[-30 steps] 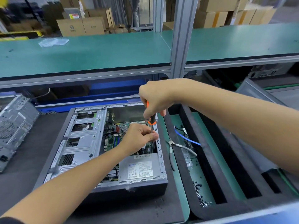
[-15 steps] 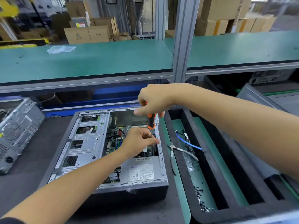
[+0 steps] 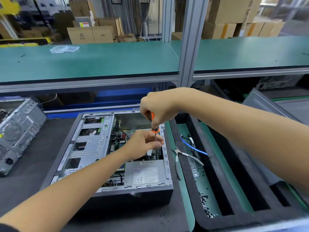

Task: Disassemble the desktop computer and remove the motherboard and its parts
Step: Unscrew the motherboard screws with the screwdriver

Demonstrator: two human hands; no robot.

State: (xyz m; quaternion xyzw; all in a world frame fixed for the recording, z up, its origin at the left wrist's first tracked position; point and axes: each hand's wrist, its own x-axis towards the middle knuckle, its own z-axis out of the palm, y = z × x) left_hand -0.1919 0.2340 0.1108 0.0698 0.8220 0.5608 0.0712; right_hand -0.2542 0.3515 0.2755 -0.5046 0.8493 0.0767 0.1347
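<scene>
An open desktop computer case (image 3: 93, 148) lies flat on the dark mat. Its green motherboard (image 3: 120, 143) shows between the silver drive cage and the grey power supply (image 3: 145, 173). My right hand (image 3: 158, 111) grips the orange-and-black handle of a screwdriver (image 3: 154, 128), held upright over the board near the case's right rail. My left hand (image 3: 143, 144) pinches the thin metal shaft just below the handle. The tip and whatever it touches are hidden behind my left fingers.
Pliers (image 3: 180, 154) lie on the black foam tray (image 3: 192, 181) to the right, with a blue cable (image 3: 192, 147) and several small loose screws (image 3: 206, 203) in its green-bottomed slot. A second bare chassis (image 3: 16, 131) stands at left. A green shelf (image 3: 100, 61) overhangs behind.
The view has shifted slightly. My right hand has turned on the screwdriver handle and my left fingers have loosened and spread along the shaft; both stay over the same spot.
</scene>
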